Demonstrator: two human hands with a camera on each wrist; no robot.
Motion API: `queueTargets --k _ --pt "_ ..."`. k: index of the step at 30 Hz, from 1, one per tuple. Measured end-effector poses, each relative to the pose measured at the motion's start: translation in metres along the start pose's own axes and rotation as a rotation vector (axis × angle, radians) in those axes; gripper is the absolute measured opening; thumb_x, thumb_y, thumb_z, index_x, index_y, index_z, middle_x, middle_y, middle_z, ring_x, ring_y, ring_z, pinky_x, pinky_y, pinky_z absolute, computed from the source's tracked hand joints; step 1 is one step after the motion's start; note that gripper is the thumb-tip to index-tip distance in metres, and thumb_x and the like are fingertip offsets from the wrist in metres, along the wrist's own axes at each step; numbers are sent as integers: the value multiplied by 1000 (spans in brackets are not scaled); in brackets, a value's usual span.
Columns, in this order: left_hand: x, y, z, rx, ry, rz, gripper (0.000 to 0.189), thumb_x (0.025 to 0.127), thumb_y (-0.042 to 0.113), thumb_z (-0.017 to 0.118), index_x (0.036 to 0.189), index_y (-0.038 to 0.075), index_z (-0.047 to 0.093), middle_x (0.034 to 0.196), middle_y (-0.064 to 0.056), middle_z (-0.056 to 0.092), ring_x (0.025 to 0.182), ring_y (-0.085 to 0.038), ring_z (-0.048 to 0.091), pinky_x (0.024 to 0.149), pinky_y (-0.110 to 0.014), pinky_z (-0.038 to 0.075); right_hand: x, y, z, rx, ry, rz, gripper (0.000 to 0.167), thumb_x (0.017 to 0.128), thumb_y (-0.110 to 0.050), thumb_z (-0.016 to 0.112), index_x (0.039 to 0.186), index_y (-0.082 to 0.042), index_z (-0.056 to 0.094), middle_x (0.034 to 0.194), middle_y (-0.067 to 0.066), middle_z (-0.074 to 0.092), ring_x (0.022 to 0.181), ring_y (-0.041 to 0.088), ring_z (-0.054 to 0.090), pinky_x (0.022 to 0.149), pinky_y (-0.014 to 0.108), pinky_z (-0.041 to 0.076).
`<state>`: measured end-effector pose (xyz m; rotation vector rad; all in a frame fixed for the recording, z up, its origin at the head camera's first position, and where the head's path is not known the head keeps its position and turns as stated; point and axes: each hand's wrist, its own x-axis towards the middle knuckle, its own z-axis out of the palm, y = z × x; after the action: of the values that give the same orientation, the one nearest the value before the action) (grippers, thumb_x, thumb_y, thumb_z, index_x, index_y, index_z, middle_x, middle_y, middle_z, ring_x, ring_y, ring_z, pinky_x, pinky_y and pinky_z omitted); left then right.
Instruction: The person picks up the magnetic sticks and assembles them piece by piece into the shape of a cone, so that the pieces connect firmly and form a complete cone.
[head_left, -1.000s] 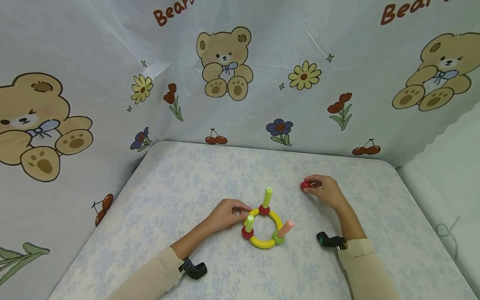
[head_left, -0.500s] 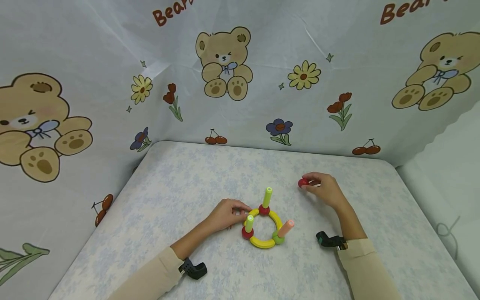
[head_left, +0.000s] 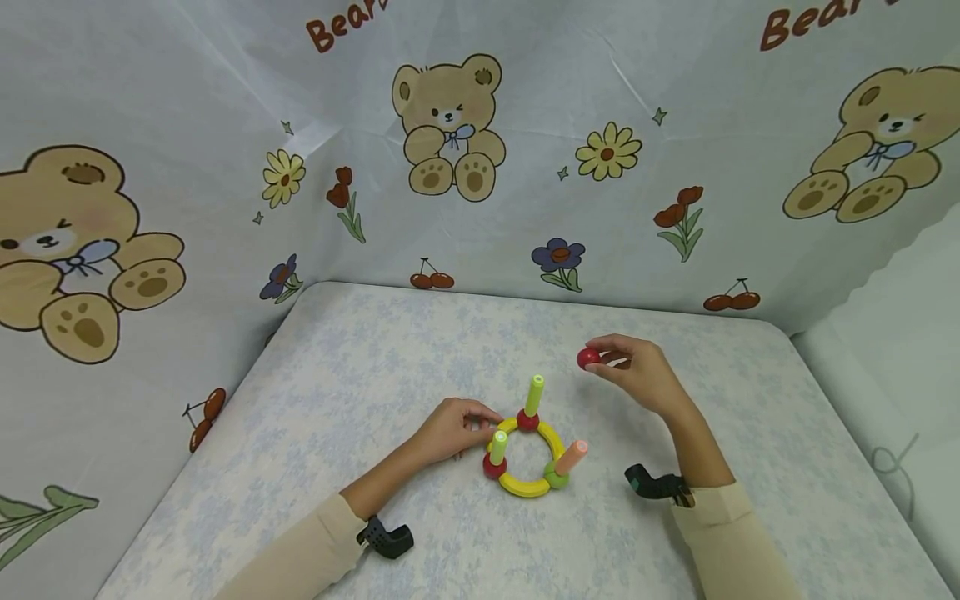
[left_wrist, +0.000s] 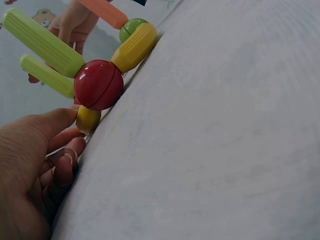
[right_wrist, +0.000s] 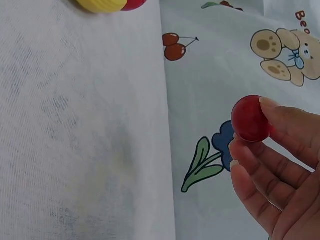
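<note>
A ring of yellow curved pieces [head_left: 525, 487] lies on the table, joined by two red balls [head_left: 494, 466] and a green ball [head_left: 556, 475]. Light green sticks [head_left: 534, 396] rise from the red balls; an orange stick [head_left: 572, 457] leans outward from the green one. At the ring's left side, my left hand [head_left: 450, 429] pinches a yellow piece [left_wrist: 88, 119] between thumb and fingers. Beyond the ring to the right, my right hand [head_left: 637, 371] holds a loose red ball [right_wrist: 250, 119] by thumb and fingertips, above the table and apart from the ring.
The table [head_left: 360, 350] has a pale blue-patterned cover. Behind and to the left hangs a cloth [head_left: 510, 225] printed with bears and flowers. Each wrist carries a black camera [head_left: 390, 539]. A thin cable [head_left: 896, 467] lies beyond the table's right edge.
My right hand has moved left and slightly away from me, carrying the red ball nearer to the ring's far side. My left hand and the ring have stayed in place.
</note>
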<state>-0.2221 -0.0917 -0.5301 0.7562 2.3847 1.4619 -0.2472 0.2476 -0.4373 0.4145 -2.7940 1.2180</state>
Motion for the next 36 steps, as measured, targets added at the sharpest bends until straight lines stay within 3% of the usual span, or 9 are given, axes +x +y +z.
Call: queueTargets --k 4,7,18,24,28,36 --pt "1 -1 0 7 0 -4 18 96 24 73 113 19 78 83 6 68 38 -11 45 36 -26 43 -3 -12 0 57 -10 -35 35 90 -18 80 122 -6 71 112 11 72 100 26 68 79 21 57" --pt "1 -2 0 11 0 -15 18 96 25 73 112 21 78 83 7 68 39 -11 45 37 -26 44 -4 -20 2 92 -19 -56 35 91 -19 79 122 -6 71 112 10 72 100 26 68 78 19 56" --pt "0 -1 -1 7 4 -5 17 96 25 74 111 21 79 82 7 68 38 -11 46 36 -26 43 -9 -42 12 177 -26 -102 34 91 -21 80 122 -9 72 113 7 73 100 23 68 78 23 58" --pt "0 0 0 14 5 0 15 96 24 73 111 22 78 83 7 68 38 -12 46 36 -27 44 -11 -51 16 183 -34 -101 32 91 -10 78 122 -6 72 114 9 72 100 24 67 78 23 57" --pt "0 -1 0 10 5 0 16 96 23 73 111 22 79 82 7 68 38 -11 46 36 -27 43 -12 -56 21 188 -39 -112 33 90 -4 76 123 -1 70 115 14 72 101 29 66 79 30 58" --pt "1 -1 0 -1 1 2 17 96 22 72 112 19 79 79 7 69 37 -10 45 35 -27 43 -12 -57 27 205 -59 -131 31 91 -17 79 121 -12 73 113 3 73 98 19 67 80 30 59"
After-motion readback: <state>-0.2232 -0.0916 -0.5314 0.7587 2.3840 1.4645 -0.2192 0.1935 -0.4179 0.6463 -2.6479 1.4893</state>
